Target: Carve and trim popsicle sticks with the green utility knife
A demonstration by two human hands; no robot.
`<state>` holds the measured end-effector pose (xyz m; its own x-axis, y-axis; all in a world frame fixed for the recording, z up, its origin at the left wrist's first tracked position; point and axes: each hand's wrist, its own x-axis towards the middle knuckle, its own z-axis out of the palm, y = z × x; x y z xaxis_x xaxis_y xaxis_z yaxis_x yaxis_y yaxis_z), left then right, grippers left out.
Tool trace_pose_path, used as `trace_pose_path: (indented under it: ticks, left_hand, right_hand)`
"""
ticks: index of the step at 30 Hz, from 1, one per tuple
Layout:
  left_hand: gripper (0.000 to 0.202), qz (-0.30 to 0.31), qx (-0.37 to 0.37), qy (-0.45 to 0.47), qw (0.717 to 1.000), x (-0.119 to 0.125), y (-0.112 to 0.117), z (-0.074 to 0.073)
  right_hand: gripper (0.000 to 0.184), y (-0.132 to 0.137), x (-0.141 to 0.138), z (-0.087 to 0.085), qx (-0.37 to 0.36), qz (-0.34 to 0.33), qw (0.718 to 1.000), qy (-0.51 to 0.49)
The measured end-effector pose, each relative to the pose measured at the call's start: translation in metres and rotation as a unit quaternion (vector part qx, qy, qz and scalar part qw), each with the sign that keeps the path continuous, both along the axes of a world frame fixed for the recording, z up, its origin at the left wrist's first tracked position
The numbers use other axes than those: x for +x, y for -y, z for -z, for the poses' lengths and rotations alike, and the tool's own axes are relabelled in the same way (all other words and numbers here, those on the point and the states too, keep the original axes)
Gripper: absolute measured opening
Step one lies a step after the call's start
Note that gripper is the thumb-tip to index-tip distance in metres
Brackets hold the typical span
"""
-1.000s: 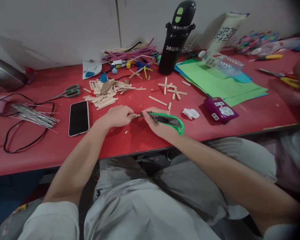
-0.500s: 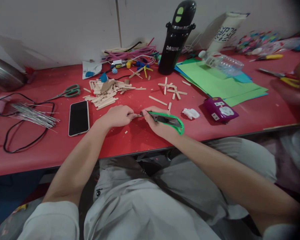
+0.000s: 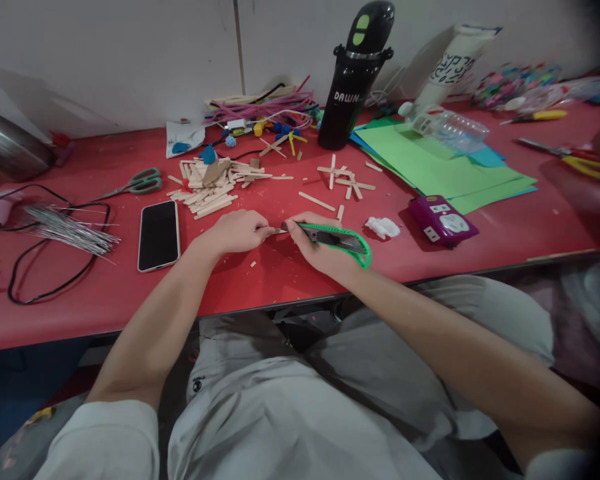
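My right hand (image 3: 320, 247) is wrapped round a green utility knife (image 3: 357, 245), its blade end pointing left toward my other hand. My left hand (image 3: 243, 231) is closed in a pinch on a small pale craft stick (image 3: 279, 231), mostly hidden by the fingers. The knife's tip meets or nearly meets the stick; exact contact is too small to tell. Both hands are low over the red table (image 3: 260, 290) near its front edge. Behind them lie a heap of craft sticks (image 3: 213, 187), a single stick (image 3: 317, 201) and crossed sticks (image 3: 353, 186).
Left of my hands are a phone (image 3: 159, 236), green-handled scissors (image 3: 140, 183) and metal wires (image 3: 73, 231). To the right are a white crumpled wad (image 3: 383, 227), a purple power adapter (image 3: 443, 221), green paper sheets (image 3: 430, 160) and pliers (image 3: 570, 157). A black bottle (image 3: 350, 90) stands behind.
My hands keep nearly the same pose, the knife still against or close to the stick. At the far right, another person's blurred hand has moved away from the pliers.
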<state>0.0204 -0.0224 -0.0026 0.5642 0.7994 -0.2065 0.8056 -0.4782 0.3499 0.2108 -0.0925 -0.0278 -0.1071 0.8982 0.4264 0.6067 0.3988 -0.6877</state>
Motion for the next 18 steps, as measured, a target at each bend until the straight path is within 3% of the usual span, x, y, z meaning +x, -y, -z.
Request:
trace_pose_path:
  ticks: [8,18]
  left_hand:
    - [0.042,0.007,-0.015,0.092,0.996,-0.0076,-0.0066,0.0009]
    - [0.05,-0.076,0.023,0.186,0.979,-0.0019,-0.0079,0.0025]
  right_hand:
    - [0.025,0.0011,-0.0013,0.0015,0.009,-0.01,0.999,-0.032]
    - [0.027,-0.0016,0.0016,0.0045,-0.009,-0.026,0.996,-0.083]
